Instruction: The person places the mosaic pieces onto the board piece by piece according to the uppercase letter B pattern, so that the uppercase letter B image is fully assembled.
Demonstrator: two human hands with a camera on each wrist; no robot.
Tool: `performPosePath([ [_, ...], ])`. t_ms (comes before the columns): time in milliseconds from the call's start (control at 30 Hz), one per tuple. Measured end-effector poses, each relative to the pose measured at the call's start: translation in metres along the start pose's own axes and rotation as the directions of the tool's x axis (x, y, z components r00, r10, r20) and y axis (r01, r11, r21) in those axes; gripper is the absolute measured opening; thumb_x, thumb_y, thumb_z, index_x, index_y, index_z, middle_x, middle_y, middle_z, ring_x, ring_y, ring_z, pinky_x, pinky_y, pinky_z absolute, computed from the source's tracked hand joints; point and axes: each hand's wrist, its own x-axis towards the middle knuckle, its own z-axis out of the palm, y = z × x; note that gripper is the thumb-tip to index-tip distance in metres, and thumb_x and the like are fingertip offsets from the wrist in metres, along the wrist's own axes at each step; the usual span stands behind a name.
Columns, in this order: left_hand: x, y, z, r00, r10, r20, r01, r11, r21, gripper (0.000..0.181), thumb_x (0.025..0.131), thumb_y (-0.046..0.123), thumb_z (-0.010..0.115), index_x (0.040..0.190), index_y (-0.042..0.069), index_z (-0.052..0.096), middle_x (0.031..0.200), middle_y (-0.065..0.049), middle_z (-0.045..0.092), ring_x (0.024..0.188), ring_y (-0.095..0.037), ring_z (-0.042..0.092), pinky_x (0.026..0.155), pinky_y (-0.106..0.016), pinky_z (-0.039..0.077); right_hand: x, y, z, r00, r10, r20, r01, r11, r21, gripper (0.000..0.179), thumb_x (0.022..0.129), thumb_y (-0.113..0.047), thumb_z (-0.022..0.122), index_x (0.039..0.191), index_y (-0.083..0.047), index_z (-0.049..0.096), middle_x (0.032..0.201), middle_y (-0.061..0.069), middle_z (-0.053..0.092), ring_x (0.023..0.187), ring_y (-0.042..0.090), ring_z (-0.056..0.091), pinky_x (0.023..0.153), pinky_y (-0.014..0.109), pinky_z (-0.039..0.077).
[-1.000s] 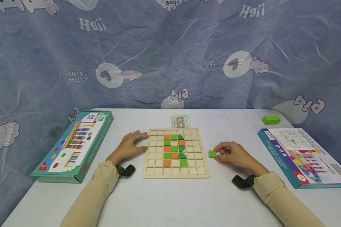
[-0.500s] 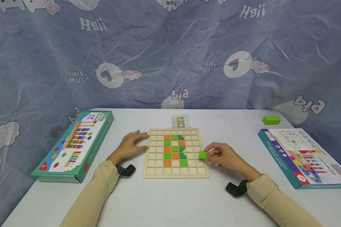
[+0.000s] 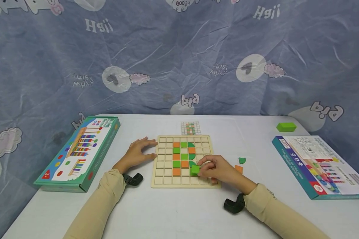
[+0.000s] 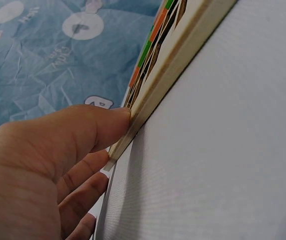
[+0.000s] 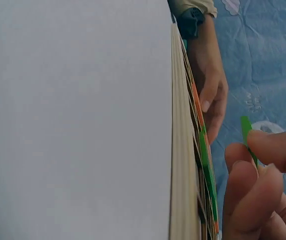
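Observation:
A wooden grid board (image 3: 164,180) lies mid-table, with orange and green squares and dark green quarter-round tiles set in its cells. My left hand (image 3: 135,153) rests at the board's left edge; the left wrist view shows the thumb (image 4: 115,125) against the rim, fingers loosely spread. Over the board's lower right part, my right hand (image 3: 216,169) pinches a green square tile (image 3: 194,170) between thumb and fingertips. That tile overlaps a filled cell and the tip of a quarter-round. An orange piece (image 3: 214,181) peeks out beneath the right hand.
A small printed pattern card (image 3: 190,128) lies behind the board. To its right are a dark green quarter-round tile (image 3: 242,160) and an orange tile (image 3: 238,169). Boxes stand at left (image 3: 80,152) and right (image 3: 320,169), with a green block (image 3: 286,126) at the back right.
My right hand has carried the green square tile leftward from the table onto the board's area, uncovering the loose tiles at right. My left hand has stayed at the edge.

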Motion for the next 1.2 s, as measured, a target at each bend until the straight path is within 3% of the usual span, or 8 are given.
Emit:
performPosePath([
  [267,0.001,-0.001,0.000,1.000,-0.003,-0.002,0.003,1.000,0.001,0.056,0.091,0.023,0.083,0.143,0.006,0.070,0.159,-0.015,0.058,0.160,-0.043,0.032,0.133,-0.059,0.011,0.011,-0.006,0.022,0.999,0.030,0.017,-0.031,0.999,0.031,0.029,0.093,0.001,0.079,0.118,0.009,0.067,0.081,0.001,0.076,0.051,0.007,0.051,0.048,0.017,0.046],
  [400,0.000,0.000,0.000,1.000,0.006,-0.009,-0.006,1.000,0.007,0.055,0.091,0.023,0.084,0.142,0.005,0.070,0.158,-0.015,0.059,0.159,-0.044,0.033,0.133,-0.060,0.013,0.015,-0.010,0.030,1.000,0.015,0.026,-0.014,1.000,-0.013,0.026,0.093,0.000,0.078,0.116,0.007,0.069,0.082,0.003,0.077,0.049,0.008,0.051,0.048,0.017,0.048],
  [667,0.000,-0.003,0.001,1.000,0.006,-0.012,-0.006,1.000,0.003,0.055,0.090,0.023,0.083,0.142,0.006,0.070,0.157,-0.015,0.059,0.160,-0.044,0.033,0.133,-0.060,0.012,0.021,-0.014,0.042,0.996,-0.029,0.087,0.035,0.997,-0.069,0.025,0.091,0.000,0.079,0.115,0.005,0.070,0.079,0.001,0.072,0.050,0.008,0.047,0.046,0.018,0.040],
  [933,0.001,-0.004,0.001,1.000,-0.001,-0.010,0.001,1.000,0.013,0.055,0.091,0.024,0.083,0.142,0.006,0.070,0.157,-0.015,0.059,0.160,-0.043,0.033,0.133,-0.061,0.013,0.025,-0.018,0.050,0.994,-0.055,0.093,0.074,0.974,-0.214,0.020,0.089,-0.002,0.083,0.106,-0.001,0.072,0.073,-0.005,0.065,0.046,0.007,0.048,0.044,0.019,0.045],
  [1200,0.000,-0.002,0.000,1.000,-0.005,-0.006,0.005,1.000,0.014,0.056,0.091,0.025,0.083,0.142,0.006,0.070,0.157,-0.014,0.059,0.160,-0.042,0.033,0.133,-0.059,0.013,0.026,-0.020,0.052,0.993,-0.063,0.103,0.088,0.961,-0.262,0.018,0.088,-0.001,0.084,0.101,-0.004,0.072,0.073,-0.007,0.064,0.046,0.007,0.050,0.044,0.021,0.047],
])
